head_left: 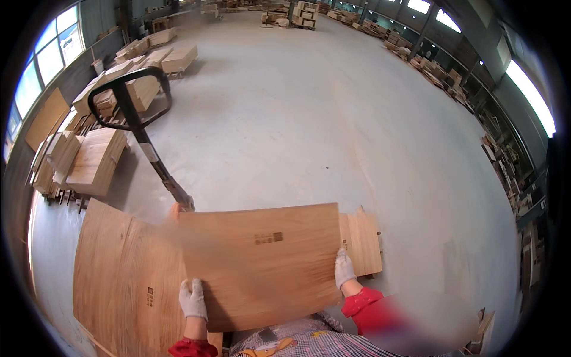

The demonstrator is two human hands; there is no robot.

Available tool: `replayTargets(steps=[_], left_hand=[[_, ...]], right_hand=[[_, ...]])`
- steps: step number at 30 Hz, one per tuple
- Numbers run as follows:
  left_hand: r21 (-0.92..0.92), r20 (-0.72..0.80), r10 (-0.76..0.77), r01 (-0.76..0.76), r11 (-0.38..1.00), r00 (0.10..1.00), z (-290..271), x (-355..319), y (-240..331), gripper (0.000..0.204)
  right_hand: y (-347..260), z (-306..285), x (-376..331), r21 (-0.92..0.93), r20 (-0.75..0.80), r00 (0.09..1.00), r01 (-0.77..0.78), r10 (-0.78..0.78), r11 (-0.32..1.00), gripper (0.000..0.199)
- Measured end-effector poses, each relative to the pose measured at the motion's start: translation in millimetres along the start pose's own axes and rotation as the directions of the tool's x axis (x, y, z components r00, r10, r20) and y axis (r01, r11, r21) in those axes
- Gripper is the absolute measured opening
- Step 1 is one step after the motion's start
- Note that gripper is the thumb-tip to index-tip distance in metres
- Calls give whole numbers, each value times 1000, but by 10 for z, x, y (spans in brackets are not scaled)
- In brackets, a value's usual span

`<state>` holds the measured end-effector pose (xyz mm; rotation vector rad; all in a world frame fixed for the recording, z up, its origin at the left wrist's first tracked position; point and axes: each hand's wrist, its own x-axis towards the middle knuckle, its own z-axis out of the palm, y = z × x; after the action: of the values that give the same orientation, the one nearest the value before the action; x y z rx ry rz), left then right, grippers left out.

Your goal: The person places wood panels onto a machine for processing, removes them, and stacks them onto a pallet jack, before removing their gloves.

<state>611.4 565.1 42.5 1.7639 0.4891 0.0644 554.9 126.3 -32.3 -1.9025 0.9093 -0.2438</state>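
Held in front of me is a rectangular brown wooden panel (267,268) with a small dark printed mark near its far edge. My left hand (193,298), in a whitish glove, grips the panel's left edge near its lower corner. On the right edge, my right hand (344,269), gloved the same way, is closed around the board. Below and to the left lies another large wooden panel (122,262), also marked. Part of a paler stack of boards (364,243) shows past the held panel's right side. The fingers under the held panel are hidden.
A pallet jack handle (140,128) rises beyond the panels, left of centre. Stacks of boards (98,157) line the left wall. More wood piles (440,77) run along the right side, and a stack (304,15) stands far ahead on the grey floor (285,119).
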Motion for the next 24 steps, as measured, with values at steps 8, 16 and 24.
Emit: replayTargets(steps=[8,16,24], left_hand=[[507,567,126,-465,726,814,1968,460,855,42],[637,748,-171,-620,459,641,3750,1061,19,57],[563,820,-314,-771,297,478,4838,1490,-920,54]], right_hand=[[1628,-644,-913,683,52,860,-402,508,610,56],[2746,-134,-1466,559,353,833,-553,426,618,41],[2450,487,-960,693,594,407,-696,694,-186,30]])
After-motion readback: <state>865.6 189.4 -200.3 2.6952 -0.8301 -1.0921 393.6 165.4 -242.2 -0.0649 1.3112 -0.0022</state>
